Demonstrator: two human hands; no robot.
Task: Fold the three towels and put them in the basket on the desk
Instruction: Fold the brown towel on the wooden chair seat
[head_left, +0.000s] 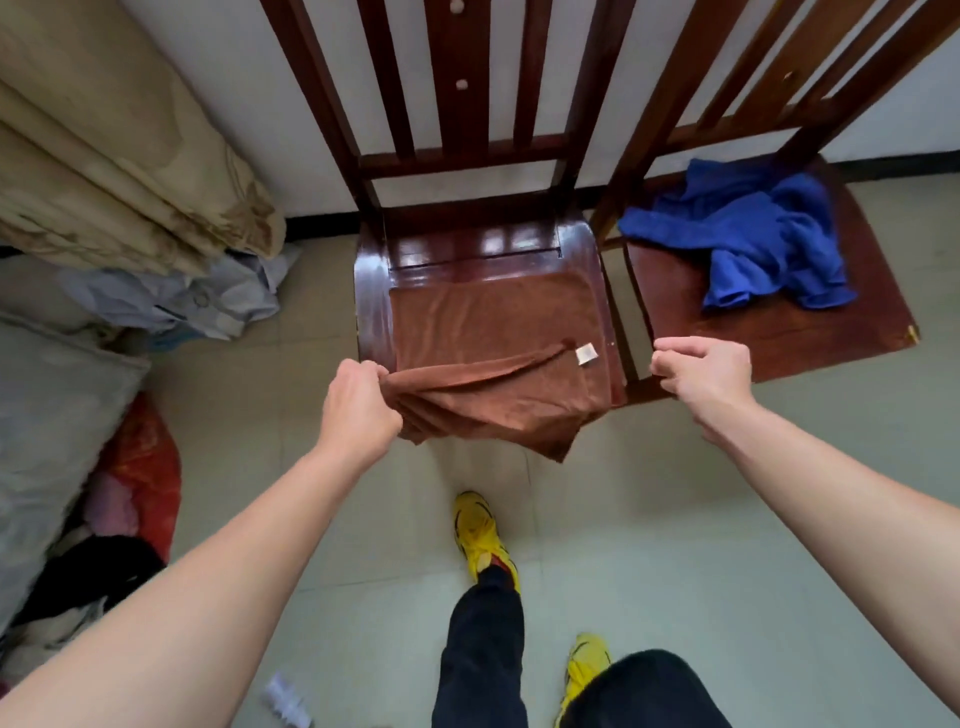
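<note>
brown towel on chair | left grip pinches corner | blue towel nearby

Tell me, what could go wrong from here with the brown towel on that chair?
1. Only the left hand grips the brown towel. The right hand is curled on nothing, so the fold may come out lopsided, as the slanted crease suggests.
2. The towel's near edge hangs off the chair seat and could slide onto the floor.
3. The blue towel lies crumpled on the other chair, not yet folded.
</note>
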